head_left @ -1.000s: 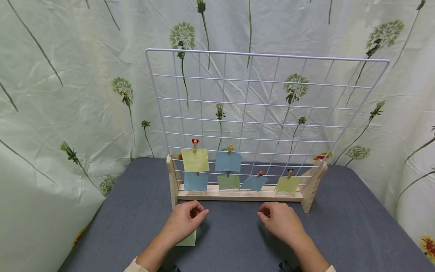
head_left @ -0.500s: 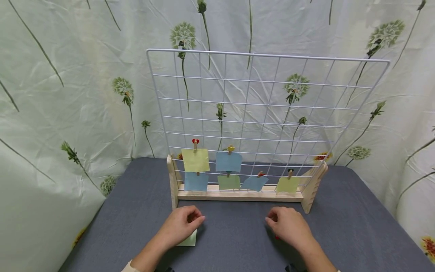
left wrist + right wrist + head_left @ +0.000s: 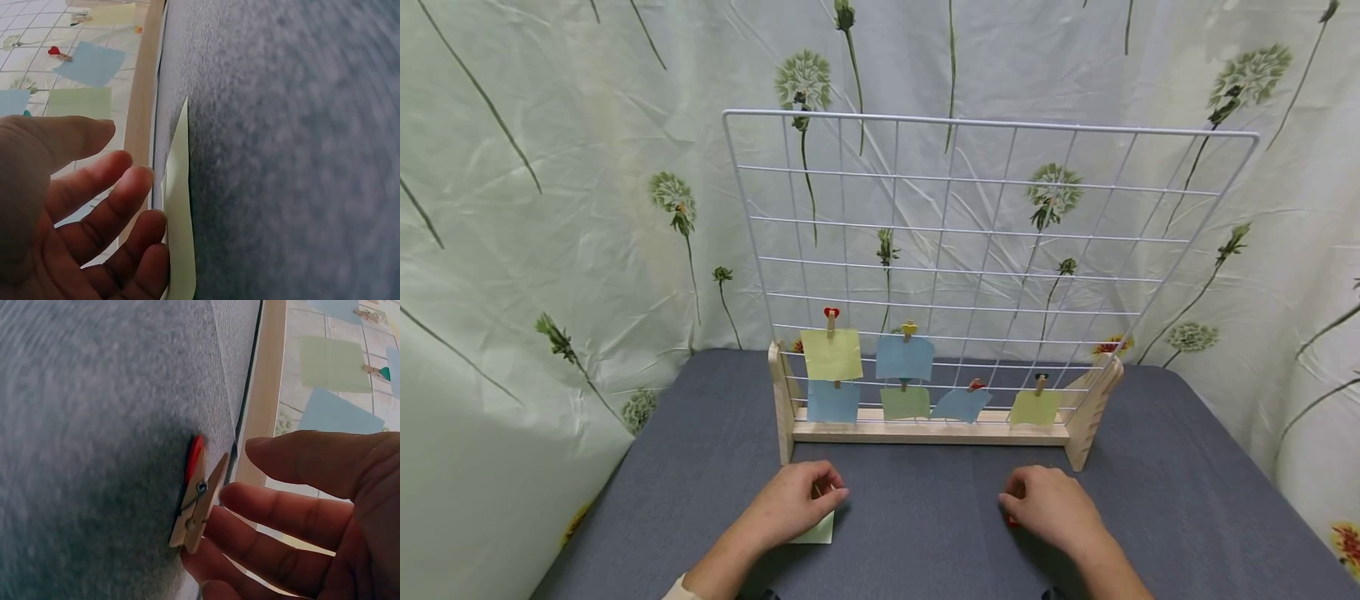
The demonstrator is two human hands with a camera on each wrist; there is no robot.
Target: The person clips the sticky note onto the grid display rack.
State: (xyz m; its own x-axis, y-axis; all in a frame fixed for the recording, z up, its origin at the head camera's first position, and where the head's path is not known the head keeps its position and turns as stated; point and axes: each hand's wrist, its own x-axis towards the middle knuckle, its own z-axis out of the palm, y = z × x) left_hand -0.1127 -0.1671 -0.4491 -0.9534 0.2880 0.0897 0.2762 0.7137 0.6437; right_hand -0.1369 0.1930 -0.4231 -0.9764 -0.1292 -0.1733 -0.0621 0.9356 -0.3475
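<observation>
My left hand (image 3: pixel 793 508) hovers over a pale green paper note (image 3: pixel 820 531) on the dark table, partly hiding it in the head view. The left wrist view has the note (image 3: pixel 180 200) lying beside loosely bent fingers, thumb apart from them. On the other side, my right hand (image 3: pixel 1054 510) is above a small wooden clothespin (image 3: pixel 197 506) with a red decoration. That peg lies on the cloth right at the fingertips in the right wrist view, with a gap between thumb and forefinger. From the head camera only a bit of its red decoration (image 3: pixel 1012 522) shows.
Behind the hands stands a white wire grid (image 3: pixel 966 229) in a wooden base (image 3: pixel 925 432). Several notes hang low on it by small pegs, among them a yellow note (image 3: pixel 832 354) and a blue note (image 3: pixel 904 358). A floral curtain (image 3: pixel 550 250) surrounds the table (image 3: pixel 700 433).
Both hands have drawn back slightly toward the body and moved farther apart, the right one outward to above the red-decorated clothespin. The notes and grid stay where they were.
</observation>
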